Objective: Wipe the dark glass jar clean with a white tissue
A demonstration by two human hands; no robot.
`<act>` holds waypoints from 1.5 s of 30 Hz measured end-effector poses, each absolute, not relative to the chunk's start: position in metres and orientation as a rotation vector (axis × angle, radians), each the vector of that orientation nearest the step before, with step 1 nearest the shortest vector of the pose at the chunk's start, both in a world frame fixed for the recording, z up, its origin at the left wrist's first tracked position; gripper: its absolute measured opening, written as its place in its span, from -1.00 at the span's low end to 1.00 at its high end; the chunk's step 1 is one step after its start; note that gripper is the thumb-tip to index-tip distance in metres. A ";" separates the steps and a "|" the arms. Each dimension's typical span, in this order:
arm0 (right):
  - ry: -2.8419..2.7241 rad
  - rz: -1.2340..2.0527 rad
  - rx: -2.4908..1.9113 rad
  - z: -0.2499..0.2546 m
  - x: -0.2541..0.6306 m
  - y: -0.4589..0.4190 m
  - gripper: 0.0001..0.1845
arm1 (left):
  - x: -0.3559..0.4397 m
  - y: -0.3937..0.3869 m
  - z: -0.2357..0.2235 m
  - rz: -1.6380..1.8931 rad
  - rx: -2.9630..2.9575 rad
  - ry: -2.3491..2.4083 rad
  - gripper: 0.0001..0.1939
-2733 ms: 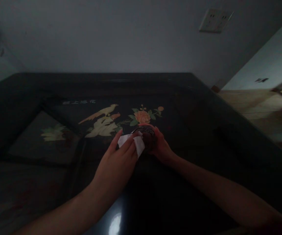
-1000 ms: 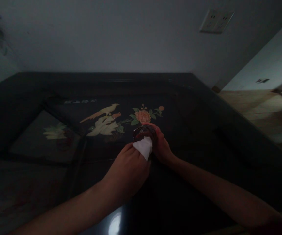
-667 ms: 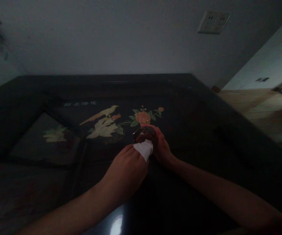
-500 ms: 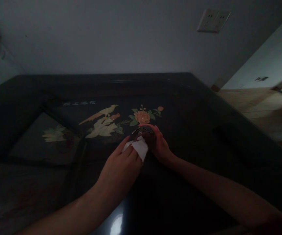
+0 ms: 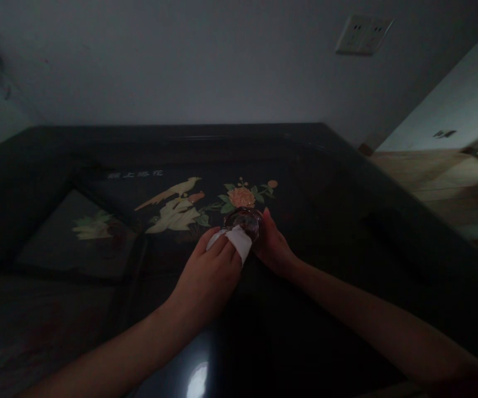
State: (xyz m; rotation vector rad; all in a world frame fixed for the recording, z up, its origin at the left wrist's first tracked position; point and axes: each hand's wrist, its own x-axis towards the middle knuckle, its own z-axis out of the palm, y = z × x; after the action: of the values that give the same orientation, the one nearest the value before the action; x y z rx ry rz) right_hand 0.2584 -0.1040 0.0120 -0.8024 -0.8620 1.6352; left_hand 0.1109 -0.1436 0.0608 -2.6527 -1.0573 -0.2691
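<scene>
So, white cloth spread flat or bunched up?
Bunched up: the white cloth is gathered in the left hand, a flap sticking out. Folds inside: can't tell.

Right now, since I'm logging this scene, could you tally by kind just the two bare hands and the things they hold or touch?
Hands: 2 (left hand, right hand)
White tissue or cloth: 1
Shiny glass-like object: 1
Total: 4
</scene>
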 end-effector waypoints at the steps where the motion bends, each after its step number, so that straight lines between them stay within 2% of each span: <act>1: -0.846 1.660 -0.792 0.012 0.259 -0.104 -0.45 | 0.112 -0.144 0.061 -0.300 -2.675 -1.070 -0.74; 3: -0.784 1.722 -0.752 0.014 0.259 -0.104 -0.47 | 0.113 -0.146 0.063 -0.378 -2.747 -1.091 -0.77; 9: -0.713 1.761 -0.741 0.016 0.262 -0.107 -0.51 | 0.117 -0.152 0.065 -0.607 -2.921 -1.158 -0.63; 15: -0.812 1.709 -0.752 0.020 0.260 -0.110 -0.56 | 0.113 -0.148 0.068 -0.417 -2.844 -1.138 -0.83; 23: -0.920 1.666 -0.764 0.017 0.261 -0.112 -0.50 | 0.104 -0.152 0.074 -0.164 -2.665 -1.030 -0.66; 32: -0.893 1.626 -0.768 0.013 0.262 -0.110 -0.53 | 0.107 -0.147 0.067 -0.173 -2.659 -1.020 -0.64; 39: -0.886 1.608 -0.755 0.011 0.262 -0.111 -0.53 | 0.117 -0.152 0.069 -0.326 -2.743 -0.928 -0.81; 45: -0.892 1.639 -0.778 0.014 0.262 -0.112 -0.51 | 0.117 -0.152 0.062 -0.447 -2.837 -0.895 -0.74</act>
State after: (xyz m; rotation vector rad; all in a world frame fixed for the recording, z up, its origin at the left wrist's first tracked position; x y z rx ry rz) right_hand 0.2624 -0.1116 0.0144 -0.7783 -0.8925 1.6394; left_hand 0.1168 -0.1523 0.0625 -2.8365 -0.8954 -0.4467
